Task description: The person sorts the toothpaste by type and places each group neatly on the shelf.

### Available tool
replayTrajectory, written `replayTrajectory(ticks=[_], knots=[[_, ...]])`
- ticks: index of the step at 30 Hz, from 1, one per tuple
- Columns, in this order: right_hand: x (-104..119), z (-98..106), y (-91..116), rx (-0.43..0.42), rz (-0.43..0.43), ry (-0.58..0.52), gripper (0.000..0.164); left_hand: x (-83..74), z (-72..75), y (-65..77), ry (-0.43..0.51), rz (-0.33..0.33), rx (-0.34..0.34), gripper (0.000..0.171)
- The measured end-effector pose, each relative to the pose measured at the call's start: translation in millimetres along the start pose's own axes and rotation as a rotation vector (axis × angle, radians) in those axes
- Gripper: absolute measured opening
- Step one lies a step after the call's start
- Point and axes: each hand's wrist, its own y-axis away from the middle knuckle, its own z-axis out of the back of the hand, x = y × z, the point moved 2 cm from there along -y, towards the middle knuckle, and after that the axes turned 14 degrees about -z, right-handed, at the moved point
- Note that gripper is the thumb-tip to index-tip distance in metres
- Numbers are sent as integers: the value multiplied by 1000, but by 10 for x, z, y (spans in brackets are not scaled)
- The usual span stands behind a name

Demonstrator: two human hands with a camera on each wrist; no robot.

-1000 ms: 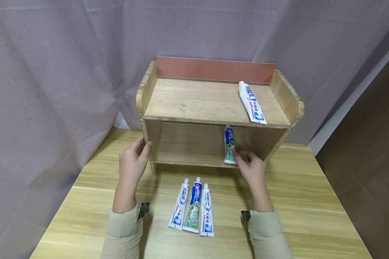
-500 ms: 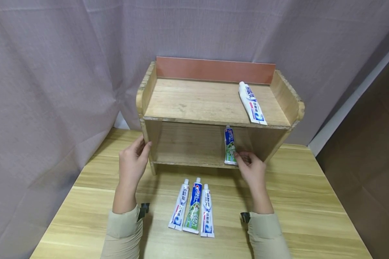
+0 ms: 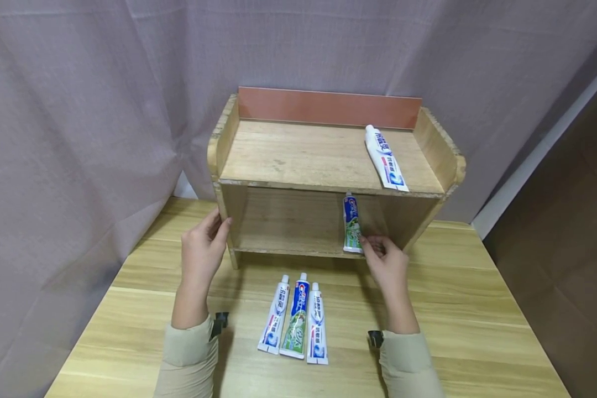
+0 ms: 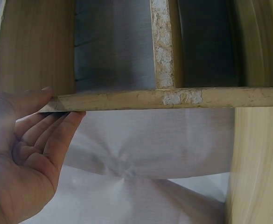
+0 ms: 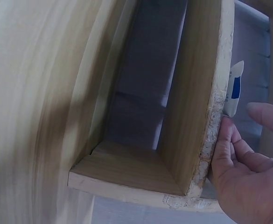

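Observation:
My left hand [image 3: 204, 243] grips the left side panel of a small wooden shelf [image 3: 288, 184], thumb on its inner face and fingers outside, as the left wrist view [image 4: 33, 144] shows. A blue and green toothpaste tube [image 3: 351, 224] lies on the lower board, cap to the back. Right at its crimped end is my right hand [image 3: 385, 257]. In the right wrist view, the fingers [image 5: 226, 135] touch the board's front edge, while the thumb stands apart from the tube end [image 5: 234, 88]. A white toothpaste tube [image 3: 385, 160] lies on the top board, towards the right.
On the table [image 3: 457, 309] before the shelf lie a white tube [image 3: 275, 318], a blue and green tube [image 3: 296, 320] and another white tube [image 3: 317, 326], side by side. A reddish back strip [image 3: 328, 108] edges the top board. A grey curtain [image 3: 303, 44] hangs behind.
My right hand has shifted very slightly down at the tube's end. The left hand and the tubes stay where they were.

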Motion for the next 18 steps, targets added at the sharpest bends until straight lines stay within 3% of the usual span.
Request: replayTrajectory(ticks=[11, 18], knots=[[-14, -3, 35, -22, 27, -37, 26, -3, -11, -4, 9, 0, 3, 34], [-22, 21, 88, -38, 0, -37, 25, 13, -11, -1, 0, 0, -8, 33]])
